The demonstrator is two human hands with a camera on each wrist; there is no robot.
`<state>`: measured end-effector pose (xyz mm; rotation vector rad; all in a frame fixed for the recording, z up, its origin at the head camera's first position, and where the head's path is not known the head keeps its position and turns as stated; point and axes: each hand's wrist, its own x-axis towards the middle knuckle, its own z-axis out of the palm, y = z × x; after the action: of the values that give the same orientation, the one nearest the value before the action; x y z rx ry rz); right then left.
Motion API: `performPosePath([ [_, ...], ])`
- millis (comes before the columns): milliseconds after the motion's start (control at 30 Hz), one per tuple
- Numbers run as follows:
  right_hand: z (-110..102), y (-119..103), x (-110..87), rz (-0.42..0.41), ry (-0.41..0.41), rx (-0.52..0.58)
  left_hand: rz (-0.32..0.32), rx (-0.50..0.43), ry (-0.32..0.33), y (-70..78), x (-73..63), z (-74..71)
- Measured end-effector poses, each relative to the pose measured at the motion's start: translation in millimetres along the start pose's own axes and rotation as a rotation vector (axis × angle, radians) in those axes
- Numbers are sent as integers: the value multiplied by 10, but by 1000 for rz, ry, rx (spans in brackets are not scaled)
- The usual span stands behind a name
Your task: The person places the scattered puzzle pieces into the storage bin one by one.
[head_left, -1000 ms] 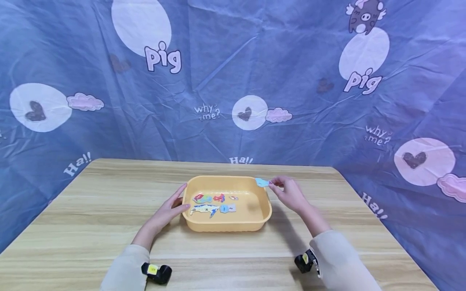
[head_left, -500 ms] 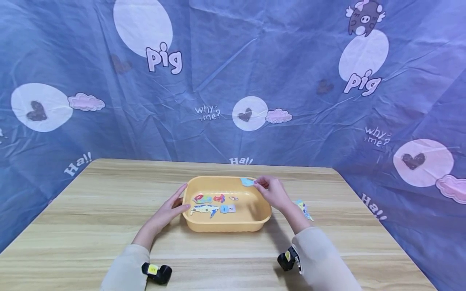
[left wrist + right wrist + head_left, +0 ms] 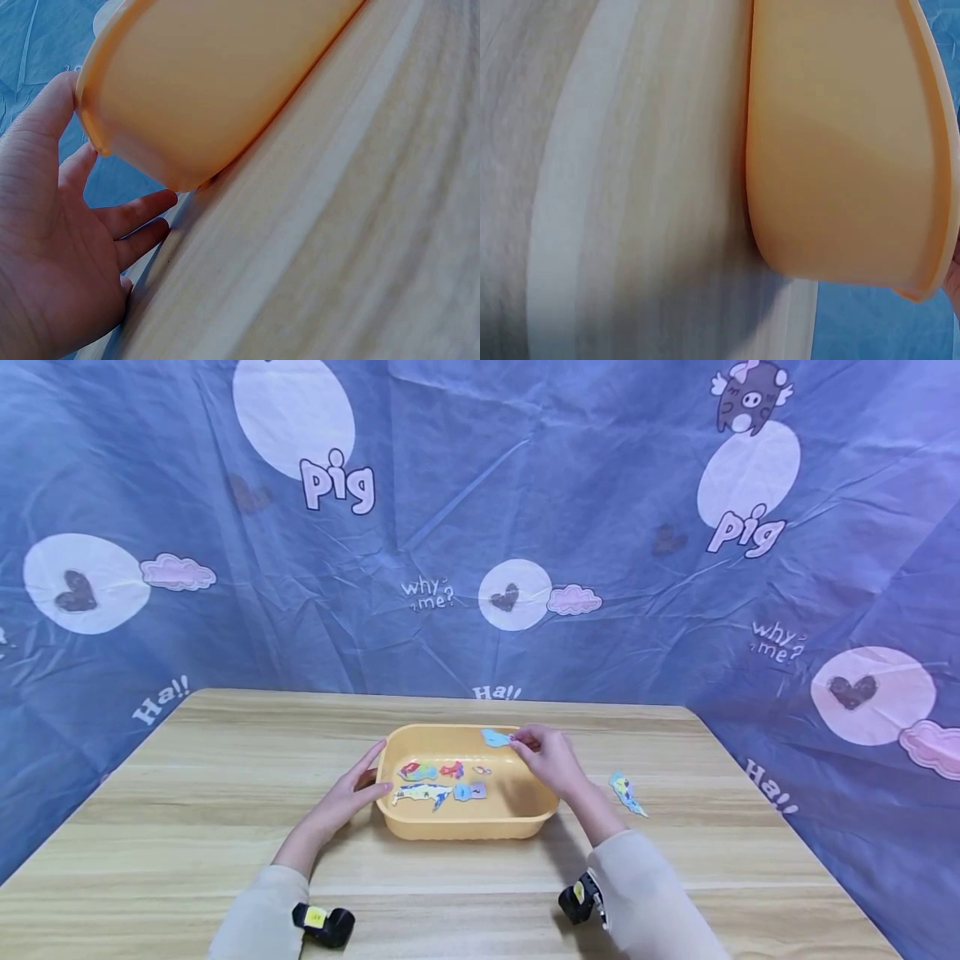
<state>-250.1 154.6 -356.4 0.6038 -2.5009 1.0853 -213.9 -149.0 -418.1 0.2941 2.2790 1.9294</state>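
Note:
A shallow yellow-orange plastic basin point(image 3: 465, 829) stands on the wooden table. My left hand point(image 3: 347, 789) holds its left end, thumb over the rim and the other fingers against the outer wall, as the left wrist view shows. Above the basin's far right part, my right hand point(image 3: 551, 760) pinches a flat light-blue cut-out piece point(image 3: 495, 738) between thumb and fingertips. Inside lie several thin printed cut-outs: a long white-and-blue one point(image 3: 422, 792), a blue-and-lilac one point(image 3: 470, 791), a red-and-green one point(image 3: 417, 770), a red one point(image 3: 452, 769) and a small pale one point(image 3: 482, 769).
A blue-and-yellow cut-out point(image 3: 627, 794) lies on the table right of the basin, beside my right forearm. The wooden table point(image 3: 187, 827) ends at a blue printed cloth point(image 3: 420, 635) hanging behind it. Each wrist carries a small black camera point(image 3: 324, 925).
My right hand has moved left, carrying the light-blue piece from the basin's right rim to over its interior. The cut-out on the table has come into sight. My left hand stays put.

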Motion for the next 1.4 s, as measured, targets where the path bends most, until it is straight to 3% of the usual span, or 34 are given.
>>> performPosePath([
  [500, 130, -33, -42, 97, 10, -13, -20, -8, 19, -23, 6, -5],
  [933, 200, -72, -62, 140, -48, -172, -1, 2, 3, -6, 2, -11],
  [1400, 203, -123, -79, 146, -133, -426, -7, -6, 2, -9, 8, -15],
])
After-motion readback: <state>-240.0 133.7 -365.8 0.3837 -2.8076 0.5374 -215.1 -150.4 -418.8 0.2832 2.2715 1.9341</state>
